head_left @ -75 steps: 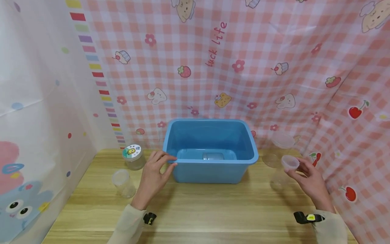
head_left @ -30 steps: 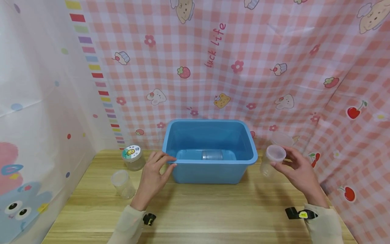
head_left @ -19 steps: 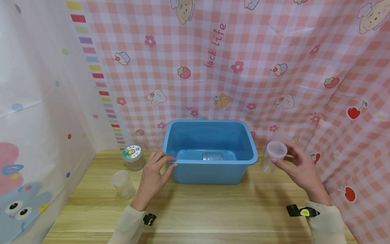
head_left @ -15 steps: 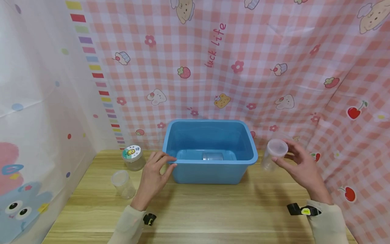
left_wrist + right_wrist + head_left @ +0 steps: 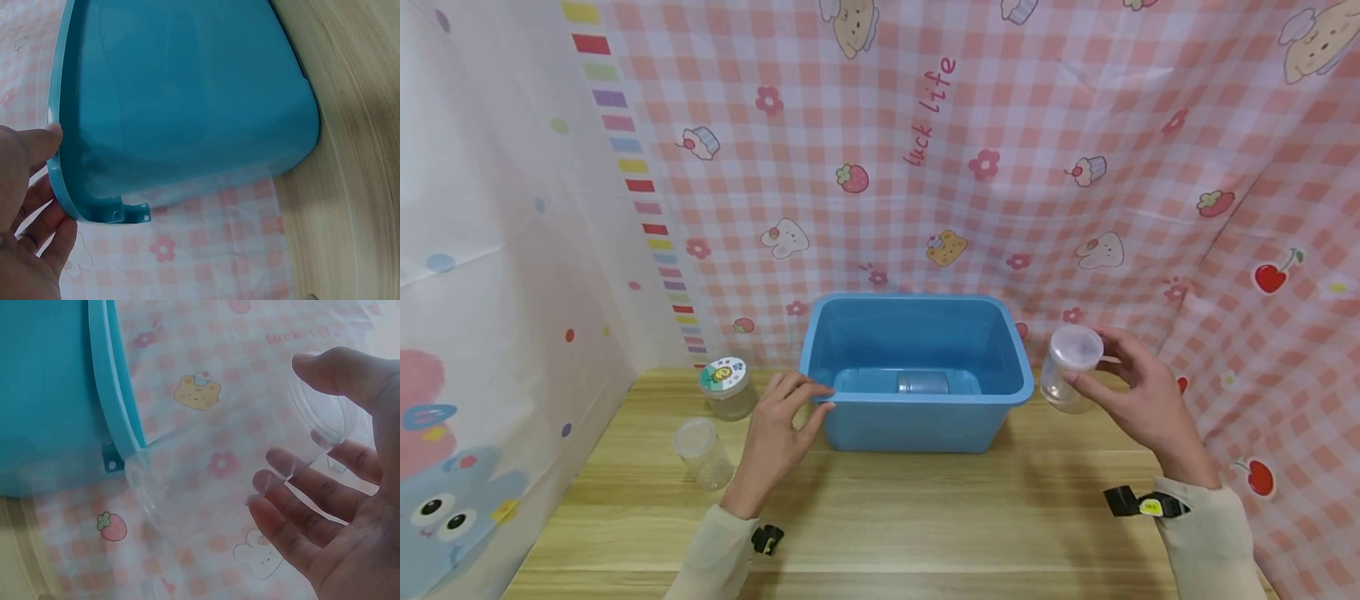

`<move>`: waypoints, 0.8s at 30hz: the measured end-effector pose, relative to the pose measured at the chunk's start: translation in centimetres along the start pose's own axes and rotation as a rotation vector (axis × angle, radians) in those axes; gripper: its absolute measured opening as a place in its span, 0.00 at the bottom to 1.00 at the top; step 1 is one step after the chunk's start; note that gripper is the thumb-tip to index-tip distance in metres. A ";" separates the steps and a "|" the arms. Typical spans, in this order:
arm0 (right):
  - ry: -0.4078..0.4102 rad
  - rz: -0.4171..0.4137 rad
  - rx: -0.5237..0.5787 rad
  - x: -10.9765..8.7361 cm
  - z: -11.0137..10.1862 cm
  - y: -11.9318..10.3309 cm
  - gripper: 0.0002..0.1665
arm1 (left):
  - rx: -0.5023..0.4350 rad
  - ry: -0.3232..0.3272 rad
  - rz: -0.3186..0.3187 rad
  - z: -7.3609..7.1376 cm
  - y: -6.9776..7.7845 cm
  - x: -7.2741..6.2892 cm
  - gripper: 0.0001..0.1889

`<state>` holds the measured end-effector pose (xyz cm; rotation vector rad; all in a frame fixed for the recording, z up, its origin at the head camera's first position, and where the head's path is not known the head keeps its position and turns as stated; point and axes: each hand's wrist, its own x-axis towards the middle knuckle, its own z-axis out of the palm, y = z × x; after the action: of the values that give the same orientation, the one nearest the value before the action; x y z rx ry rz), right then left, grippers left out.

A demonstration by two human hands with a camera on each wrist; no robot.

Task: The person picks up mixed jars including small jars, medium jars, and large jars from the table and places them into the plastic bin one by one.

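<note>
My right hand holds a lidded clear plastic jar up beside the bin's right end. In the right wrist view, thumb and fingers surround the lid end of the transparent jar, and its base points toward the bin rim. My left hand pinches the front left corner of the blue plastic bin. The left wrist view has the thumb on the bin rim, with the fingers curled under it. Inside the bin lies another clear jar on its side.
On the left of the wooden table stand a jar with a printed lid and a slimmer clear jar. A pink checked cloth hangs close behind the bin.
My right hand has lifted the clear jar off the table and moved it left and up toward the bin. The larger jar behind is now mostly covered. My left hand stays put.
</note>
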<state>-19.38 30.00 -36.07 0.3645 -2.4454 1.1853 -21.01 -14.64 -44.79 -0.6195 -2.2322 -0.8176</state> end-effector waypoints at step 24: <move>-0.048 -0.129 -0.071 1.9 1.2 -2.7 0.40 | 0.002 -0.019 -0.028 0.0 0.1 -0.1 0.08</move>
<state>-20.27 27.33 -34.00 0.5273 -2.4567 1.0446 -20.89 -14.64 -44.81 -0.5991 -2.2634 -0.8266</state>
